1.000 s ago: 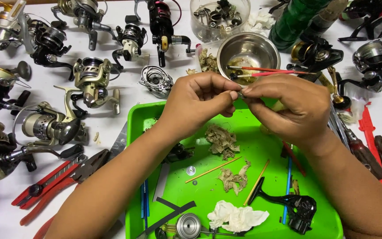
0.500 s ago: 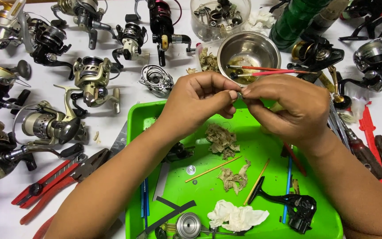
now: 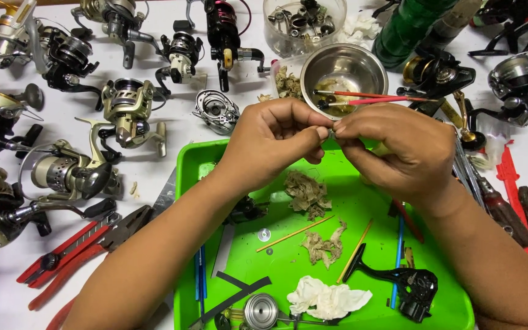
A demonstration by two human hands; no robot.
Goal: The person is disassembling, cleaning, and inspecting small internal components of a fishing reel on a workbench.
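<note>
My left hand (image 3: pixel 276 143) and my right hand (image 3: pixel 398 150) meet above the far end of a bright green tray (image 3: pixel 453 299). Their fingertips pinch a tiny metal part (image 3: pixel 331 129) between them; the fingers hide most of it. Right behind the hands stands a steel bowl (image 3: pixel 344 68) with red-handled brushes (image 3: pixel 368 98) laid across it. In the tray under my hands lie dirty paper scraps (image 3: pixel 307 192), thin wooden sticks (image 3: pixel 294 233), a black reel handle piece (image 3: pixel 398 281), a silver spool (image 3: pixel 261 310) and a crumpled white tissue (image 3: pixel 328 299).
Several fishing reels (image 3: pixel 129 116) cover the white table at left and along the back. Red-handled pliers (image 3: pixel 87 244) lie at lower left, more tools (image 3: pixel 520 208) at right. A clear tub of small parts (image 3: pixel 304 24) and a green bottle (image 3: pixel 414 27) stand at the back.
</note>
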